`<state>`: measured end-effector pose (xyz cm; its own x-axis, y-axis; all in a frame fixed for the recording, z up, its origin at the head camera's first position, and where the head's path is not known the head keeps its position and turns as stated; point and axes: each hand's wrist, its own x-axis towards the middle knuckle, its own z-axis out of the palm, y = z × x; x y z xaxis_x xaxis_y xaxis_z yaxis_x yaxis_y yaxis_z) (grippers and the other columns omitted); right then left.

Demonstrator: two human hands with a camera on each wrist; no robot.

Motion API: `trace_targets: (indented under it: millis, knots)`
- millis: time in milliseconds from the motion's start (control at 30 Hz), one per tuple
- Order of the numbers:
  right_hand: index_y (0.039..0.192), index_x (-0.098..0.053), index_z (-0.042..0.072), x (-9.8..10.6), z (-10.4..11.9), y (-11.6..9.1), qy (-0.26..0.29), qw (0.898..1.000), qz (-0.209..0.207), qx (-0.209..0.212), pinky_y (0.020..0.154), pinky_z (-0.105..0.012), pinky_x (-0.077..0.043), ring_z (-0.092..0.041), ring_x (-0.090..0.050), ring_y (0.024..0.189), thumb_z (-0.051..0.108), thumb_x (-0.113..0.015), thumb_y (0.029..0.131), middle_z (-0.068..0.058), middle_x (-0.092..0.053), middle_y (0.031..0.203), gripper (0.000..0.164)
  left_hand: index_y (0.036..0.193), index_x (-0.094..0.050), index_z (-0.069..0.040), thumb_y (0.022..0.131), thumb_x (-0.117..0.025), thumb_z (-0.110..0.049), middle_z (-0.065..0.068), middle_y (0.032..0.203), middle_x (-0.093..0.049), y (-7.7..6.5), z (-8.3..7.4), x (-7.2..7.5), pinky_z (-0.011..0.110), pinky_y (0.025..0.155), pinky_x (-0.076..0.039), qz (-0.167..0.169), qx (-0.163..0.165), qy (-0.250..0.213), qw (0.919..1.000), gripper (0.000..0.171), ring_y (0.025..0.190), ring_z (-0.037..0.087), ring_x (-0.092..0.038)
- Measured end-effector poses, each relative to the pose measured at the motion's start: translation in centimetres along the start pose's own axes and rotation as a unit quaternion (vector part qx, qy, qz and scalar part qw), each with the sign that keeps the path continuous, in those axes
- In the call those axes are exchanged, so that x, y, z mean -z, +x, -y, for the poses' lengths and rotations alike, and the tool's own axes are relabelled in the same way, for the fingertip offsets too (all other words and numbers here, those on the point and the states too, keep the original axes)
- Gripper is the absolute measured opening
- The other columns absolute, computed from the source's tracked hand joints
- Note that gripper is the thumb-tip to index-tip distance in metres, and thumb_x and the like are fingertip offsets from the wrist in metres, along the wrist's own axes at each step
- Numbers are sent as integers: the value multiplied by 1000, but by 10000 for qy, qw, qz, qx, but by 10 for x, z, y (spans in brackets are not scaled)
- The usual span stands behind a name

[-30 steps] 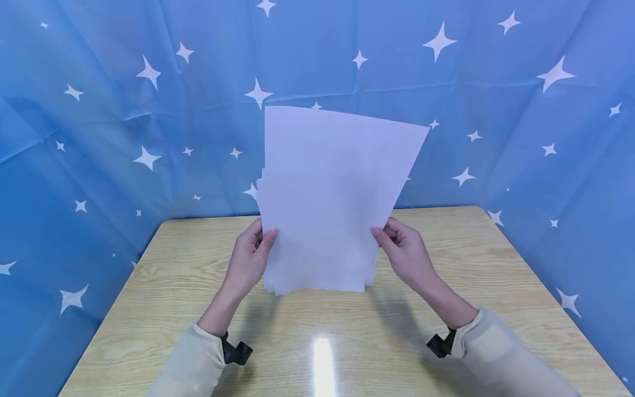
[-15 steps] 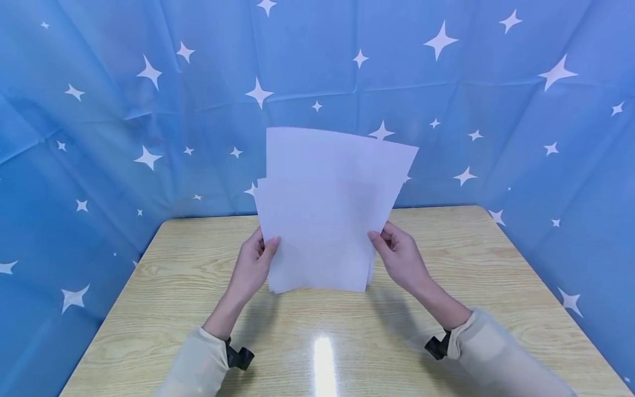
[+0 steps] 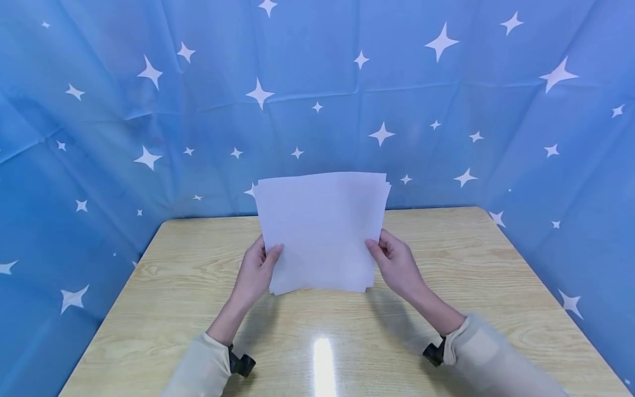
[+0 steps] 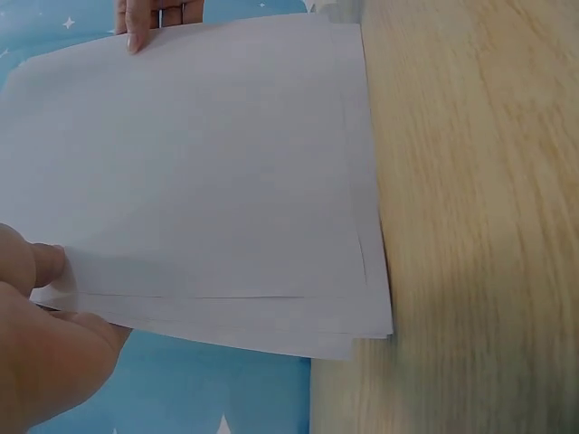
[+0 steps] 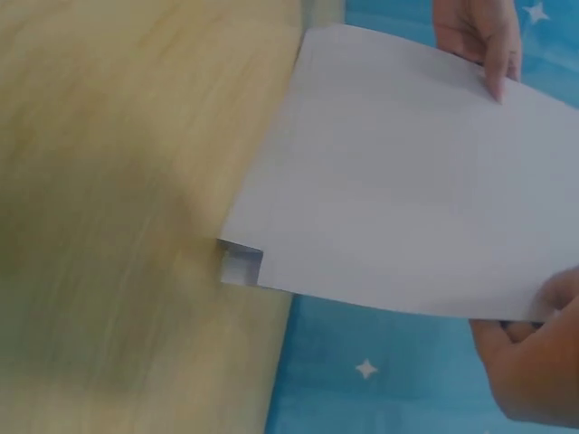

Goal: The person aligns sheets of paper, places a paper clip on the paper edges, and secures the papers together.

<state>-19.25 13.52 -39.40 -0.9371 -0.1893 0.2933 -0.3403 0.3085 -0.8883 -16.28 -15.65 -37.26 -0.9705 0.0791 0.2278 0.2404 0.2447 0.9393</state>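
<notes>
Several sheets of white paper (image 3: 322,226) stand upright in a loose stack on the table, held between both hands. Their edges do not line up: corners stick out at the top and along the bottom. The left hand (image 3: 252,270) pinches the left edge, thumb in front and fingers behind the paper. On the opposite edge, the right hand (image 3: 399,264) pinches in the same manner. The left wrist view shows uneven layers of the paper (image 4: 226,163) near the left hand (image 4: 54,353). A small offset corner of the paper (image 5: 389,172) shows in the right wrist view.
The light wood-grain table (image 3: 188,286) spreads beneath the hands, with a bright light reflection near its front. A blue curtain (image 3: 317,55) with white stars hangs behind the table and at both sides. Each wrist wears a black strap with a small block.
The tall sheet that stuck up above the stack has come down, so the top edges now lie close together. Both hands have moved slightly lower along the paper's sides.
</notes>
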Motion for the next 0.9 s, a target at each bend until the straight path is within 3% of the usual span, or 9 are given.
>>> trace_targets:
  millis: [100, 267, 500, 667, 900]
  knots:
    - [128, -57, 3, -4, -4, -3, 47, 10000, -15, -10, 70, -46, -55, -27, -67, 91, 19, -51, 103, -14, -69, 103, 30, 127, -52, -1, 103, -46, -10, 17, 121, -60, 3, 17, -3, 44, 92, -50, -38, 72, -228, 9997, 26, 112, 28, -60]
    - [123, -57, 4, -9, -8, -6, 45, 9999, -145, 58, 70, -46, -56, -25, -67, 88, 21, -49, 103, -12, -68, 99, 28, 123, -53, -9, 103, -47, -20, 11, 118, -62, 8, 42, -11, 41, 90, -51, -138, -75, -414, 9990, 23, 110, 24, -61]
    - [124, -52, 2, -19, -12, -12, -33, 9998, -169, 95, 64, -43, -56, -29, -66, 84, 15, -44, 105, -16, -66, 97, 25, 125, -52, -15, 103, -47, -30, 5, 122, -59, 4, 50, -16, 47, 97, -46, -171, -294, -370, 9987, 27, 118, 21, -56]
    - [124, -51, -5, -21, 9, -18, -19, 9995, -202, 240, 68, -50, -56, -37, -66, 89, 3, -43, 103, -22, -65, 100, 23, 127, -52, -18, 103, -45, -30, 3, 124, -58, 3, 51, -17, 46, 102, -41, -222, -281, -256, 9990, 27, 122, 19, -53]
    - [122, -51, -6, -16, 22, -21, -135, 9994, -229, 200, 67, -50, -55, -38, -64, 86, 2, -43, 103, -23, -65, 98, 23, 126, -51, -10, 104, -43, -18, 11, 125, -58, 6, 49, -21, 46, 103, -40, -157, -97, -259, 9995, 25, 123, 25, -52]
